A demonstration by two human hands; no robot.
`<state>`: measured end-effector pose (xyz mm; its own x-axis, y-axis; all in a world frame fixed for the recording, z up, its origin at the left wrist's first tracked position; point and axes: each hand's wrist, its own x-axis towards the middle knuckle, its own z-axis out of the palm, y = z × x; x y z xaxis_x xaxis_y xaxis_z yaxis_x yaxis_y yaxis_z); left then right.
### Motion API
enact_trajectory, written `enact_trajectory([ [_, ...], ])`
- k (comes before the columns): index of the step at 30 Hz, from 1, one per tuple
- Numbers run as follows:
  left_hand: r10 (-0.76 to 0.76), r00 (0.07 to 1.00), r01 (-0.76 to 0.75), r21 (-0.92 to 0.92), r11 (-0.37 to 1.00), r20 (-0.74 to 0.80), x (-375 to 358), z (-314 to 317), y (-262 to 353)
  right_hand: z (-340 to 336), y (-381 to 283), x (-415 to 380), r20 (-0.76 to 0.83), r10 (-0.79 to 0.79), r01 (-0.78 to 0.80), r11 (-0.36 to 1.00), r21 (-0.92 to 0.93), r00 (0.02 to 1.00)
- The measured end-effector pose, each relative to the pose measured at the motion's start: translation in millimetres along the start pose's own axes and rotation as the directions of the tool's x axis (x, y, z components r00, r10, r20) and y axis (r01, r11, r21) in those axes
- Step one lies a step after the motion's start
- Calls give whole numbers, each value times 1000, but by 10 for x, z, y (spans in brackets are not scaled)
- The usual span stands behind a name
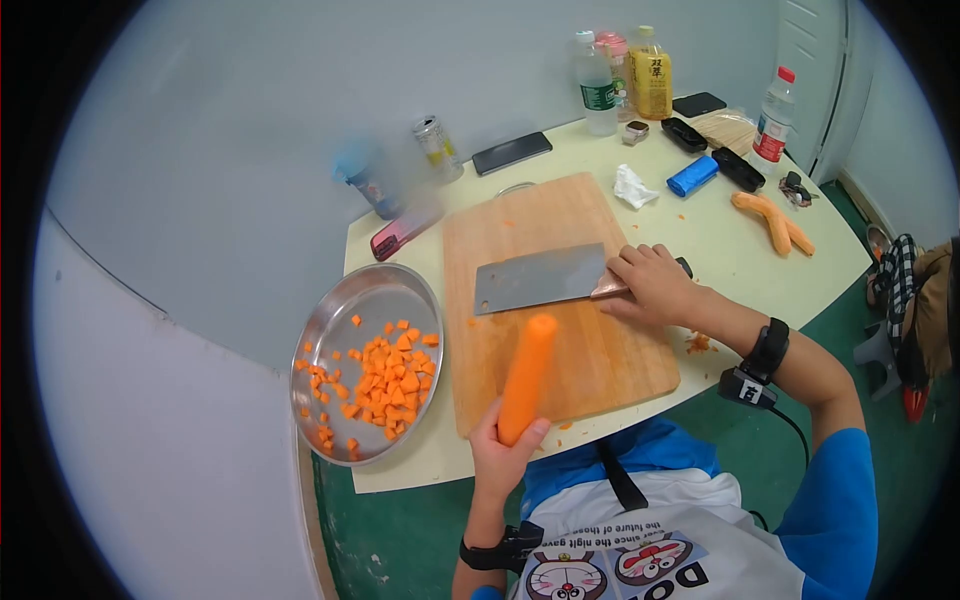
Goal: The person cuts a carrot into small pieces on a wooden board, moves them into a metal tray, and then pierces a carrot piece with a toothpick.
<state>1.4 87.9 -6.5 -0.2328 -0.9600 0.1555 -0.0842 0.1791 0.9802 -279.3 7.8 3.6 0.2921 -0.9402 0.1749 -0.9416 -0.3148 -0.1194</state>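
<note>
My left hand [505, 455] is closed around the lower end of a peeled carrot [529, 375], held upright and slightly tilted over the near edge of the wooden cutting board [540, 220]. My right hand [652, 285] is wrapped around the handle of a cleaver [540, 279]. The broad blade lies flat on or just above the board, pointing left; the exact contact cannot be told. To the left, a round metal plate [312, 320] holds many diced carrot pieces [385, 375], partly overhanging the table edge. A few orange scraps [510, 224] lie on the board.
Two peeled carrots [768, 222] lie at the right. Behind the board are a phone [512, 153], a can [438, 148], a blue cup [372, 182] and a pink phone [400, 232]. Bottles [652, 75], a crumpled tissue [633, 187] and a blue roll [692, 176] stand or lie at the back right.
</note>
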Motion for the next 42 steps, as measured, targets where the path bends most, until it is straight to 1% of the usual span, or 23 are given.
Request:
enact_trajectory([
  [2,-129,991,131,-135,982,25,3,-27,-30,-10,-29,54,-20,-32,32,999,-15,999],
  [5,-157,986,165,-252,954,52,40,-22,55,-18,-93,129,27,52,-52,999,-2,998],
  [8,-185,982,184,-312,932,29,19,-31,76,31,-71,127,-31,58,-59,998,-28,998],
  [11,-223,975,210,-289,934,-15,11,-61,71,4,-110,107,-8,82,-81,995,63,997],
  [12,-224,974,208,-292,934,-22,16,-70,60,-60,-128,73,55,165,-171,976,134,985],
  [13,-238,970,218,-256,942,-47,20,-82,41,-154,-159,44,125,241,-263,944,199,962],
  [14,-253,965,233,-218,948,-71,16,-96,33,-215,-117,30,129,237,-259,945,200,963],
  [15,-259,963,238,-217,947,-73,13,-110,35,-292,-49,25,175,286,-328,894,305,942],
  [16,-247,963,240,-76,968,-104,19,-121,44,-367,-16,2,225,330,-396,826,402,917],
  [17,-230,964,240,66,968,-130,30,-129,51,-457,-10,-59,229,331,-398,824,404,916],
  [18,-233,964,242,66,968,-127,44,-133,41,-628,-43,-133,341,383,-511,690,512,859],
  [19,-96,982,141,289,947,-163,62,-130,18,-770,-63,-203,456,408,-612,530,587,791],
  [20,46,985,44,499,866,-167,79,-123,2,-866,-84,-287,459,411,-616,529,584,788],
  [21,42,986,46,496,867,-164,99,-108,28,-935,-119,-396,409,375,-555,574,602,832],
  [23,284,958,-91,889,449,-45,155,-65,147,-924,-188,-600,243,335,-409,642,648,910],
  [24,283,958,-97,886,454,-40,187,-45,207,-916,-220,-675,245,343,-417,641,644,907],
  [26,269,963,-138,916,377,34,246,-16,294,-900,-282,-806,216,243,-323,620,715,946],
  [27,264,964,-141,913,382,38,294,-7,277,-854,-296,-862,154,179,-236,679,696,972],
  [30,239,967,-177,901,396,85,406,22,151,-928,-376,-901,264,198,-330,600,729,944],
  [33,187,978,-171,864,473,91,440,39,65,-885,-412,-919,223,192,-293,671,681,956],
  [38,261,958,-242,816,525,116,377,32,30,-909,-548,-884,282,169,-315,705,635,945],
  [39,256,960,-235,814,532,109,362,47,12,-883,-578,-892,242,169,-287,722,630,956],
  [42,272,956,-228,854,467,106,341,95,-31,-873,-663,-902,195,159,-248,739,627,968],
])
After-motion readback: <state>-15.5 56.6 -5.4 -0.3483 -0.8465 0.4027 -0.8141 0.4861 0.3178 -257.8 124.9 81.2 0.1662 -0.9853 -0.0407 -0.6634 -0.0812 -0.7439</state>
